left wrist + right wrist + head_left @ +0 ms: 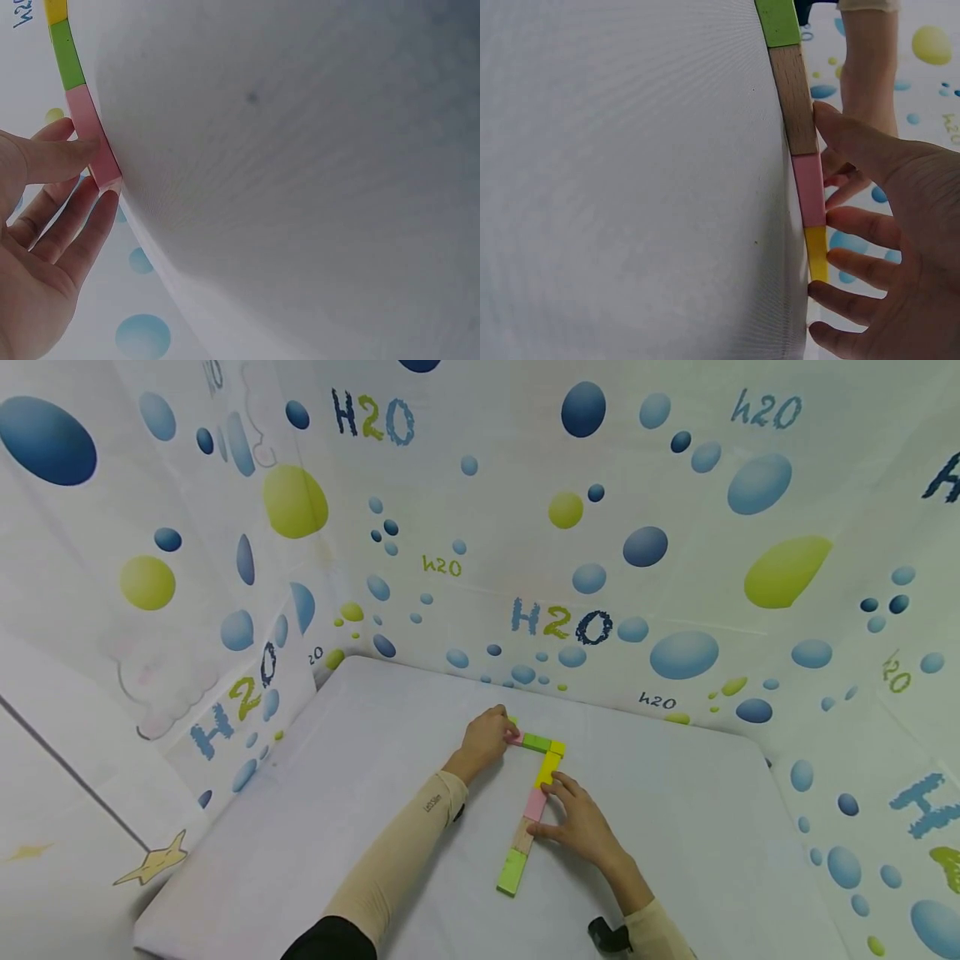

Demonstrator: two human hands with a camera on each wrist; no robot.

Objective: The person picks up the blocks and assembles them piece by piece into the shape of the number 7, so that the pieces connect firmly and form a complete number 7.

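Observation:
Flat wooden blocks lie end to end in an angled line on the white table. In the head view, the long arm runs from a green block [512,872] through a plain wood block [522,836], a pink block [535,805] and a yellow block [547,769]. At the far corner sits another yellow block [557,748], with a second green block [536,742] to its left. My left hand [486,742] pinches the second pink block [94,139] at that end. Spread along the long arm's right side, my right hand [588,827] touches the blocks with thumb and fingertips.
A bit of yellow-green [513,721] shows just behind my left hand, mostly hidden. The white table [675,827] stands against walls of printed cloth [510,527] with blue and green drops. A dark wrist strap [609,935] shows by the right sleeve.

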